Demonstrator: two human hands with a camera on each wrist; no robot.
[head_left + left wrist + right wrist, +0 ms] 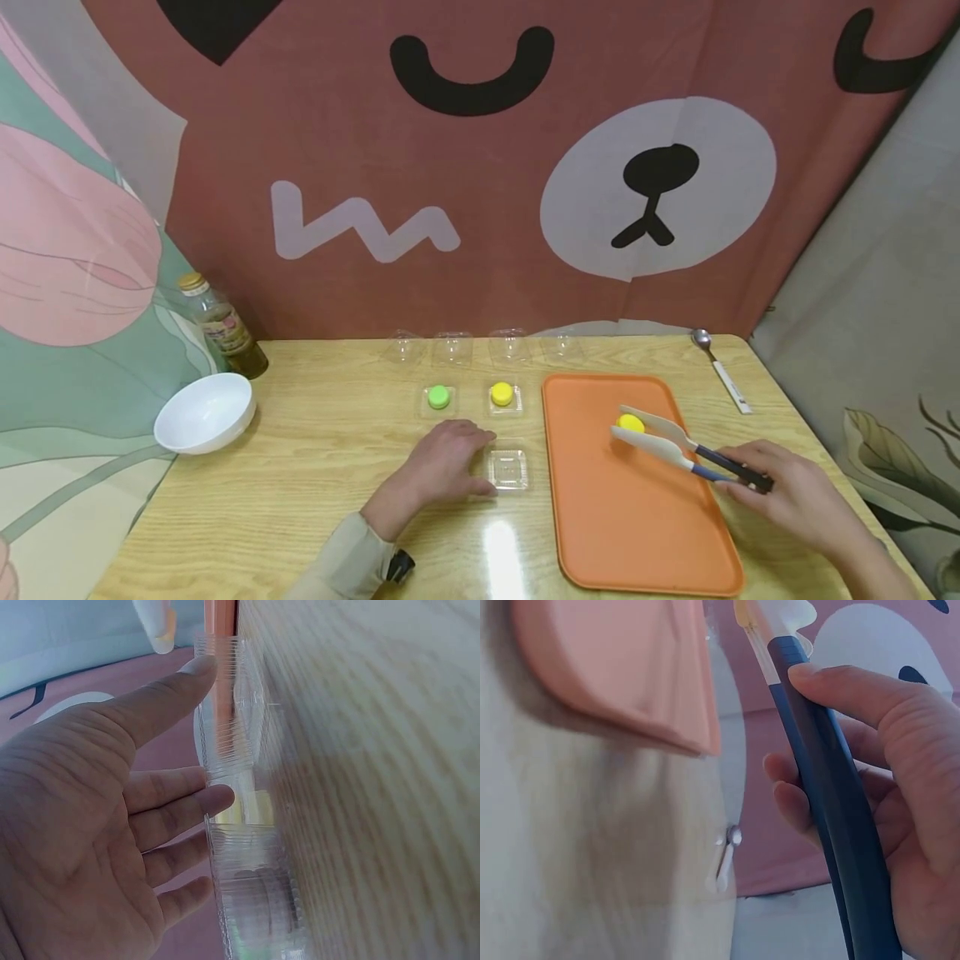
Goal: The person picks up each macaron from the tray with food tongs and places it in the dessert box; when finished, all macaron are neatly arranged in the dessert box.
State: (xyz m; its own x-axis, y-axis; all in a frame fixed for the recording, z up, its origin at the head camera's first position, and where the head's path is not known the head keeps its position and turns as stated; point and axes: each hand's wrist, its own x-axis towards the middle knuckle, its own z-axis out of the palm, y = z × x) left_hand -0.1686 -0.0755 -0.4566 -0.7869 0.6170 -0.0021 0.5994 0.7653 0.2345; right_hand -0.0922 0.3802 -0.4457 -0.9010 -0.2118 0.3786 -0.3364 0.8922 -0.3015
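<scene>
My right hand (797, 493) grips kitchen tongs (658, 447) with cream tips and dark blue handles. Between the tips, over the orange tray (637, 525), is a yellow macaron (632, 424). An unfilled clear plastic box base (508, 471) stands left of the tray. Beside it is my left hand (438, 467), palm toward the box, thumb and fingertips right at its edge with the fingers fairly straight. Behind, a green macaron (438, 397) and another yellow macaron (502, 394) each sit in a similar clear base.
Several clear plastic lids (453, 348) line the table's back edge. A white bowl (205, 414) and a bottle of dark liquid (228, 333) stand at the left. A spoon (722, 371) with a white handle lies behind the tray at the right. Printed cloth hangs behind the table.
</scene>
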